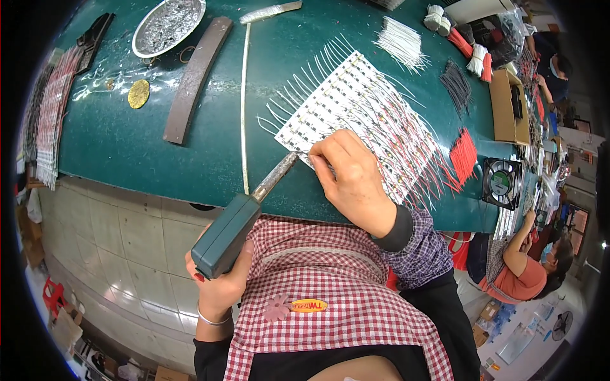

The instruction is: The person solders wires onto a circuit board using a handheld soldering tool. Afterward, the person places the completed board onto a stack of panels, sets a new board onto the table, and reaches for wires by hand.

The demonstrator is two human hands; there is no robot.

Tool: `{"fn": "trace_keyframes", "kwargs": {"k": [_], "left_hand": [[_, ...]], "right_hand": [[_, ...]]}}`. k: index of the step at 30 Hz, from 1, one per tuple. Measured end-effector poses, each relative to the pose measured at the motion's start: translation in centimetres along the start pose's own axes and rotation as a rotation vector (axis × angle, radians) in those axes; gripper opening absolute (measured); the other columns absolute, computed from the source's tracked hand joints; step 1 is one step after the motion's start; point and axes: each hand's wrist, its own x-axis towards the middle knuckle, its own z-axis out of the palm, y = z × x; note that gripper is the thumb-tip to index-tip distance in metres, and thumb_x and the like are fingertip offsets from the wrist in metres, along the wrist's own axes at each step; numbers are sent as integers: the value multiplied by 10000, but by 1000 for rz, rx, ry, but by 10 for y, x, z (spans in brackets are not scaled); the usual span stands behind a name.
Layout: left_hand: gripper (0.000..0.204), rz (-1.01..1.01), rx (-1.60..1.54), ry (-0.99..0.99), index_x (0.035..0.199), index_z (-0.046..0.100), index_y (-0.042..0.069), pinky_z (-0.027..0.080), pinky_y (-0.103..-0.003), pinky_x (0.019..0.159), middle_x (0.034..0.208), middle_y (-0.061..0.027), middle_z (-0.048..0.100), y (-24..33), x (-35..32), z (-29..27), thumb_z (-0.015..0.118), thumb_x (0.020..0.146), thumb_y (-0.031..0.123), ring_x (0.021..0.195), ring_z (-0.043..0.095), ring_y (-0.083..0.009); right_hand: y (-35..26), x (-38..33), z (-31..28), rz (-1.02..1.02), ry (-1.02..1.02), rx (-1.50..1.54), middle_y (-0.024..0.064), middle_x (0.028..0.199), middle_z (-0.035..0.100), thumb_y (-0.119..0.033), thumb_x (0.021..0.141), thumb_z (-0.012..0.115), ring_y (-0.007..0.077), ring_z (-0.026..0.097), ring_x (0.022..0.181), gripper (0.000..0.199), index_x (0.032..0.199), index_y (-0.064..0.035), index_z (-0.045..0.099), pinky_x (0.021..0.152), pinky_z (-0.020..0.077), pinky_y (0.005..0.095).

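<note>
Green table: white board, near edge under right fingers

Glossy dark-green surface spanning the foreground, pale square-tiled floor reflecting patches of light, red stool standing at far left, cardboard box by the lower edge, dark round fan at lower right, small bright light glowing near the right rim

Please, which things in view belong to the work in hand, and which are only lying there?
In the work:
soldering iron, in the left hand
wired panel, right hand at its near edge
probably the loose white wires, black wires and red wires

Seemingly just lying about:
brown bar
fan
carton
</note>
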Motion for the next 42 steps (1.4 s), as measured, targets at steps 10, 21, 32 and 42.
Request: {"fn": "trace_keyframes", "kwargs": {"k": [10, 21, 32, 42], "left_hand": [[180, -32, 66, -28, 888, 679, -56, 509, -269, 612, 820, -121, 676, 0, -1, -3, 725, 716, -27, 672, 660, -191], [317, 11, 33, 193, 1030, 669, -57, 528, -294, 726, 955, -115, 704, 3, 7, -14, 787, 744, 9, 808, 667, -175], [201, 520, 385, 686, 1046, 655, -56, 492, -303, 804, 940, -75, 677, 55, 133, -31, 691, 868, 30, 819, 629, -204], [247, 331, -179, 449, 1051, 632, -80, 344, -219, 433, 796, -73, 623, 68, 104, 5, 681, 810, -59, 501, 472, -77]], "right_hand": [[-1, 2, -1, -19, 24, -14, 118, 809, 547, 65, 751, 688, 296, 573, 749, 146, 845, -6, 603, 646, 467, 372], [-3, 0, -5, -8, -24, -57, 117, 909, 548, 17, 764, 682, 304, 559, 872, 173, 913, -23, 604, 729, 468, 387], [-6, -32, -26, -85, -363, -278, 123, 1502, 382, -292, 836, 694, 314, 326, 1404, 666, 1435, -146, 443, 1134, 274, 481], [4, -34, -32, -172, -374, -162, 137, 1542, 323, -368, 815, 705, 333, 283, 1435, 775, 1466, -101, 381, 1142, 257, 518]]}}
